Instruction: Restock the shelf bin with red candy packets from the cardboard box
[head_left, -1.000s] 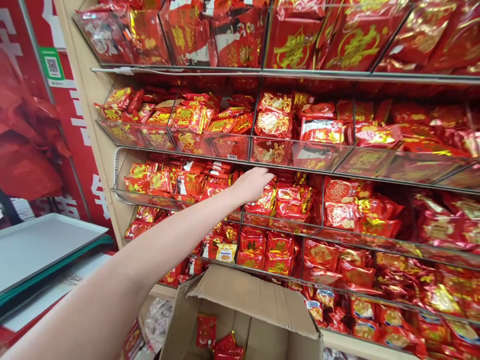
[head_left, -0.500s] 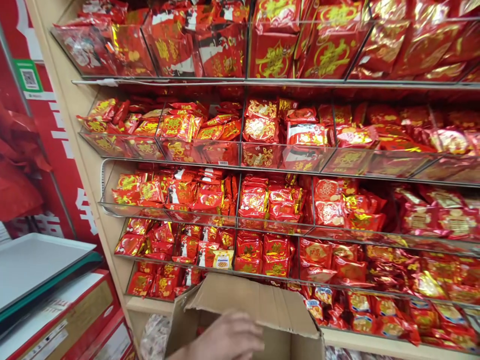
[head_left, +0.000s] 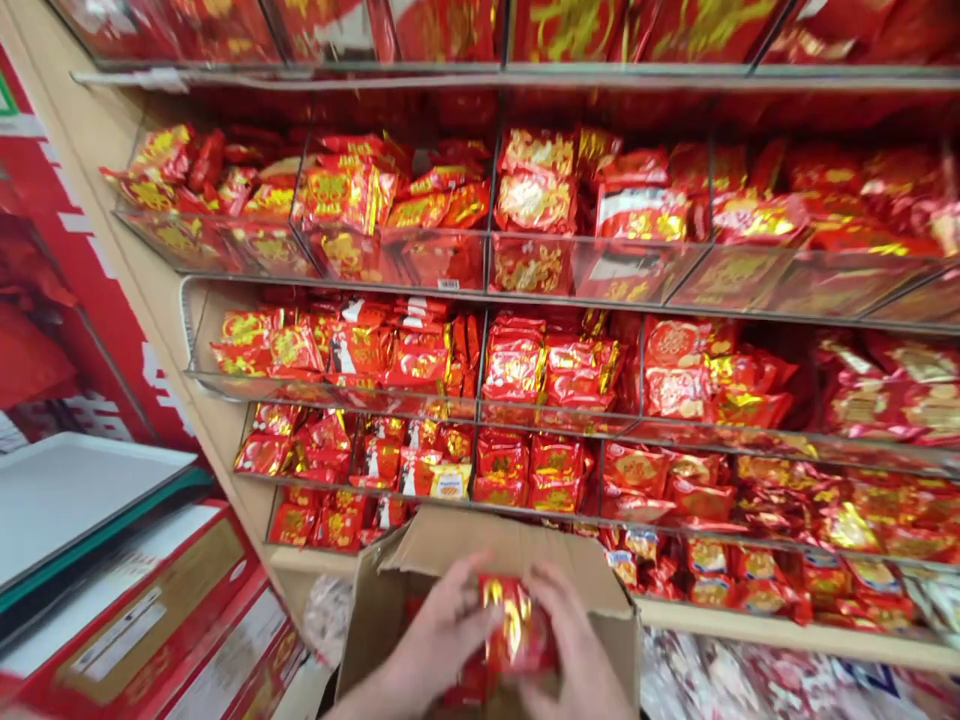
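Note:
Between my two hands, over an opened cardboard box [head_left: 495, 540], is a red and gold snack packet [head_left: 514, 625]. My left hand [head_left: 454, 625] closes on the packet's left side, with thumb and fingers against it. On the other side, my right hand [head_left: 566, 630] curls its fingers round the packet's right edge. More red packets [head_left: 469, 685] show below, inside the box, partly hidden by my hands and blurred. The box's far flap leans toward the lower shelves.
Shelves with clear dividers [head_left: 337, 395] hold rows of red and gold packets in front of me. At left stand red boxes [head_left: 180, 610] with a white tray [head_left: 82, 490] on top. Plastic-wrapped bags [head_left: 750, 680] lie under the lowest shelf at right.
Half a second ago only one hand showed over the box. Now both hands are in view with a red packet between them. The view has tilted down.

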